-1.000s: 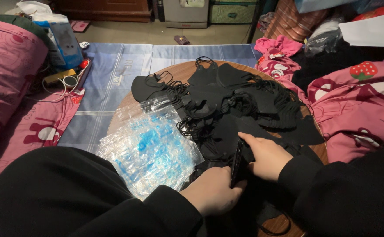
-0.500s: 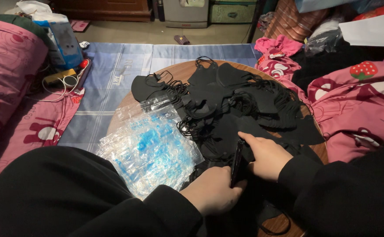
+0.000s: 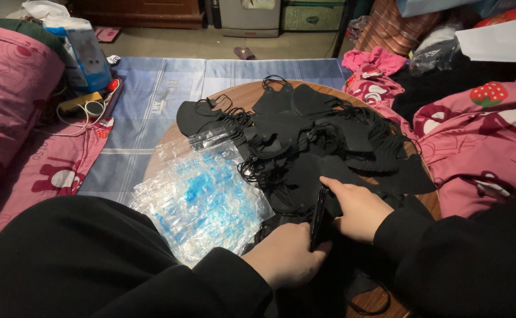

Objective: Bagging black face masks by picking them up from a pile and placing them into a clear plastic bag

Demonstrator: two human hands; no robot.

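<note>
Nothing is shifting: my left hand (image 3: 287, 254) and right hand (image 3: 358, 209) are still pinching one folded black mask (image 3: 318, 217), fingers closed on it. I'm working beside the clear wrappers (image 3: 202, 197).

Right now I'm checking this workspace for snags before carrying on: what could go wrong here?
The ear loops in the black mask pile look tangled, so lifting the folded mask pinched between the left hand and right hand might drag neighbours along. The stack of clear plastic bags overhangs the round wooden table at the near edge and could slip off.
</note>
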